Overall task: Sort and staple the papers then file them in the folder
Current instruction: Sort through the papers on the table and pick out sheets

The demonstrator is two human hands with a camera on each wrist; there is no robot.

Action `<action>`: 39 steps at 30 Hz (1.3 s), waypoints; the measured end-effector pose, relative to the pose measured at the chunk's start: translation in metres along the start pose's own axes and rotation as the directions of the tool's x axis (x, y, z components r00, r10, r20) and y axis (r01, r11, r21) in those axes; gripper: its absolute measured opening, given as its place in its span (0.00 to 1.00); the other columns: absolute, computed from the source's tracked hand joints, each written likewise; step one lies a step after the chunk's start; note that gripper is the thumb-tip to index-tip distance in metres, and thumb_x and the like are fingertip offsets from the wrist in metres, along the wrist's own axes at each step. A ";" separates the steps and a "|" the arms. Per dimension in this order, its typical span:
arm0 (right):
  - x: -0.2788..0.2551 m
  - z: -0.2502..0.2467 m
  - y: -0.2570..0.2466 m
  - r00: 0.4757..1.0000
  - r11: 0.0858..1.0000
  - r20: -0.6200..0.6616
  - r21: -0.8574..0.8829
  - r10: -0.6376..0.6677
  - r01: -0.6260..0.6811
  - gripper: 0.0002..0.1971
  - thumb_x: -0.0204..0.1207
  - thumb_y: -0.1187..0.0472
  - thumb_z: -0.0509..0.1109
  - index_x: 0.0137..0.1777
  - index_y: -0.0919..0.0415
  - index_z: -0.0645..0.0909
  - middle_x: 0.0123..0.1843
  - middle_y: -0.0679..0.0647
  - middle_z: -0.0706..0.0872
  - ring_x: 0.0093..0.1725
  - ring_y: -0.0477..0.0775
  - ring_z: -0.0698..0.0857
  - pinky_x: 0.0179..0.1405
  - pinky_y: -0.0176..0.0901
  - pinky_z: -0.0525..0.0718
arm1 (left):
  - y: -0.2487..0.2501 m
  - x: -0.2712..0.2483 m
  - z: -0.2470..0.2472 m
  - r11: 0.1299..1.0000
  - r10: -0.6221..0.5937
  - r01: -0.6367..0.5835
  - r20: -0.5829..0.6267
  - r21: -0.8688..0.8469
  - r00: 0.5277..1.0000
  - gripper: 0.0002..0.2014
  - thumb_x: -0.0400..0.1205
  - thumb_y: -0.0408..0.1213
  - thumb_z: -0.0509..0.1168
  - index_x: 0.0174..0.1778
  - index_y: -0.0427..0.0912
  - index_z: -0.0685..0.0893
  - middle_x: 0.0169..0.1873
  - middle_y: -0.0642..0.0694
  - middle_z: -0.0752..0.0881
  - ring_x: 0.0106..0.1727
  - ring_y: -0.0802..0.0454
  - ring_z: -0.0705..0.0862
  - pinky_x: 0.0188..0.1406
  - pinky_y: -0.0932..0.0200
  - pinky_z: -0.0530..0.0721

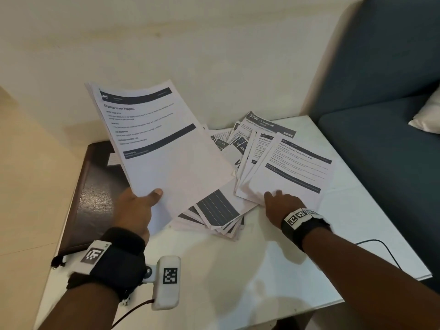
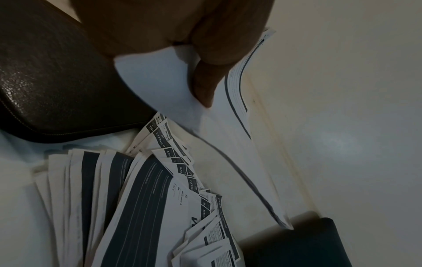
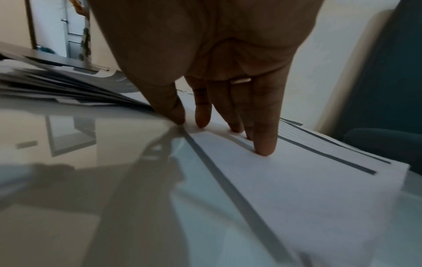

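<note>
Both hands are busy with paper. At lower left of the head view, the left hand (image 1: pixel 137 210) pinches a sheaf of printed pages (image 1: pixel 157 141) by its bottom corner, thumb on top, holding it tilted up off the counter (image 1: pixel 238 270); the top sheet is headed "Organize Green Peppers". At lower right, the right hand (image 1: pixel 281 203) lies flat with straight fingertips (image 3: pixel 265 148) pressing on a fanned stack of pages (image 1: pixel 292 170) on the counter.

Between the two hands, in the middle of the frame, lies a loose heap of unsorted pages (image 1: pixel 214 210) with dark banners. A dark brown folder (image 1: pixel 95 186) lies closed at the left edge of the counter, partly under the raised sheaf. No stapler can be seen.

Sorting appears to be in hand. To do it well, press lightly so only the top sheet slides free, read its heading, and keep the lifted sheaf squared at the corner so pages do not slip out.
</note>
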State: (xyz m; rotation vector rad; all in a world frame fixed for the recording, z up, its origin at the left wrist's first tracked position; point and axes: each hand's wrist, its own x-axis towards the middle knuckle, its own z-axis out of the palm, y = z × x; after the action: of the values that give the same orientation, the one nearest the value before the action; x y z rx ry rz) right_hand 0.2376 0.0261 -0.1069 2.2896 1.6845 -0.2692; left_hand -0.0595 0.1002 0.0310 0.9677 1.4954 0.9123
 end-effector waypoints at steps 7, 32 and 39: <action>-0.010 -0.010 0.003 0.998 0.998 -0.017 0.012 -0.055 0.056 0.16 0.82 0.61 0.54 0.68 0.59 0.72 0.68 0.59 0.77 0.66 0.62 0.79 0.58 0.53 0.80 | -0.001 0.004 0.004 1.000 0.001 -0.001 0.014 0.000 1.000 0.08 0.83 0.30 0.68 0.54 0.45 0.78 0.45 0.54 0.82 0.52 0.46 0.78 0.69 0.40 0.76; -0.100 -0.007 0.023 0.997 0.915 0.074 0.402 0.004 -0.034 0.17 0.77 0.37 0.68 0.43 0.51 0.76 0.48 0.50 0.84 0.48 0.53 0.80 0.44 0.42 0.74 | 0.001 -0.002 0.011 1.000 -0.004 0.004 0.013 -0.005 1.000 0.17 0.84 0.30 0.68 0.68 0.41 0.79 0.55 0.46 0.82 0.59 0.42 0.78 0.73 0.36 0.74; -0.092 0.023 0.027 0.898 0.827 0.228 0.354 0.376 -0.436 0.47 0.62 0.33 0.78 0.72 0.59 0.63 0.67 0.62 0.70 0.67 0.69 0.74 0.61 0.57 0.79 | -0.002 0.000 0.012 1.000 -0.015 0.015 0.022 0.001 1.000 0.15 0.84 0.31 0.67 0.66 0.43 0.79 0.51 0.47 0.81 0.58 0.41 0.77 0.71 0.32 0.75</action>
State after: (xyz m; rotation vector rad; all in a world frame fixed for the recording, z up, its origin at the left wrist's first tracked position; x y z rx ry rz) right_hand 0.2358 -0.0716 -0.0967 2.7683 1.0980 -0.7231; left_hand -0.0483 0.0994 0.0278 0.9632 1.4828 0.8869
